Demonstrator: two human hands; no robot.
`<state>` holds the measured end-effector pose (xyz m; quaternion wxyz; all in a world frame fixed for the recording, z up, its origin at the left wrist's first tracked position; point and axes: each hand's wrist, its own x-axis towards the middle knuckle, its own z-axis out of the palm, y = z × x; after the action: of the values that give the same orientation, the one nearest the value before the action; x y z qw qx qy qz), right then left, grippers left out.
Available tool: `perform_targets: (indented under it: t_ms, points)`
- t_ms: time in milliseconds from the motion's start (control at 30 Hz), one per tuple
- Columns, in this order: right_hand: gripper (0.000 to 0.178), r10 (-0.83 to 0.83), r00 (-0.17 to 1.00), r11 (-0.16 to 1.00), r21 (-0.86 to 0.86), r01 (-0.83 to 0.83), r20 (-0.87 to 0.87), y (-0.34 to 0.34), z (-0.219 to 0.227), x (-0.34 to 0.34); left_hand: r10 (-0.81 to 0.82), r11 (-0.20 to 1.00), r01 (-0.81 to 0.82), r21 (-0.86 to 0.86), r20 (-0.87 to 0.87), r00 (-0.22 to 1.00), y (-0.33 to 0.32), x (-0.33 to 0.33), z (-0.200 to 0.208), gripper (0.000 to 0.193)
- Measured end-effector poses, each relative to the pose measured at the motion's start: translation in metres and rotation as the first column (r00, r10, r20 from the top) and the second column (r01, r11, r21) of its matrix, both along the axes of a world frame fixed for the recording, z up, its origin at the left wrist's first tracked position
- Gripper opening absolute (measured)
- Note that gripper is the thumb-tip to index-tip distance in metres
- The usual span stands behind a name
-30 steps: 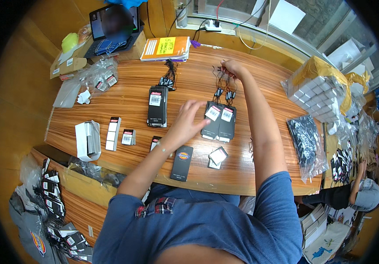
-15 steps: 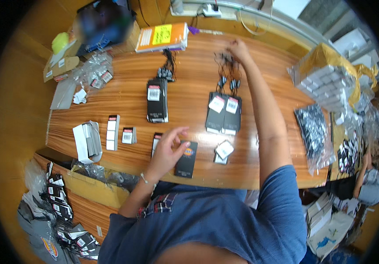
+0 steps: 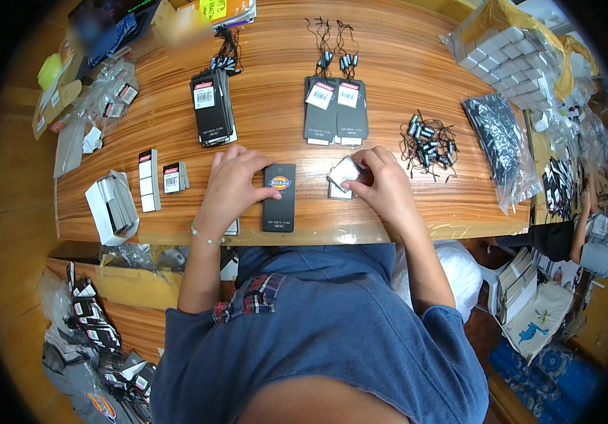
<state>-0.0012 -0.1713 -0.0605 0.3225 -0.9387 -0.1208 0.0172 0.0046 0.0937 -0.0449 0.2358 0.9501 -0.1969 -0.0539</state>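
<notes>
A black hang tag [image 3: 280, 212] with a coloured oval emblem lies upright before me. My left hand [image 3: 237, 187] rests at its left side, fingers apart, the thumb touching the tag's face. To the right, my right hand [image 3: 386, 185] pinches the edge of a small white card [image 3: 343, 172] between thumb and fingers, on top of a little stack of such cards. Under my left hand, another tag or card is mostly hidden. Beyond, two side-by-side stacks of black hang tags [image 3: 335, 116] carry white barcode labels, with black strings [image 3: 348, 62] at their tops.
A taller hang tag stack [image 3: 212, 106] stands back left, also with strings. Loose black strings [image 3: 429, 145] lie right of my right hand. At left are a white box of cards [image 3: 111, 208] and small card stacks [image 3: 149, 180]. A plastic-wrapped bundle [image 3: 498, 148] lies far right. Another person works beyond.
My right hand has come back from the far strings to the small white cards near me. The left hand stays by the hang tag. My view has tilted, shifting the table upward.
</notes>
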Motion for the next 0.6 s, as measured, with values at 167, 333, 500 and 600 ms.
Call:
perform_targets:
  t_ms: [167, 333, 500, 600]
  points:
    - [0.034, 0.033, 0.995, 0.993, 0.111, -0.044, 0.096, 0.01, -0.01, -0.01, 0.016, 0.997, -0.009, -0.071, 0.102, 0.995, 0.004, -0.005, -0.006, 0.055]
    - [0.027, -0.012, 0.999, 0.961, 0.278, 0.001, 0.038, 0.011, -0.013, -0.01, 0.068, 0.915, -0.093, -0.392, -0.076, 0.995, 0.004, -0.01, -0.001, 0.042]
    - [0.019, 0.083, 0.962, 0.687, 0.714, 0.132, -0.258, 0.021, 0.009, -0.024, -0.047, 0.552, -0.371, -0.747, -0.472, 0.88, -0.014, -0.022, 0.006, 0.032]
    - [0.024, -0.039, 0.996, 0.779, 0.622, 0.083, -0.084, 0.038, 0.019, -0.033, -0.115, 0.419, -0.424, -0.803, -0.51, 0.852, -0.04, -0.034, 0.005, 0.036]
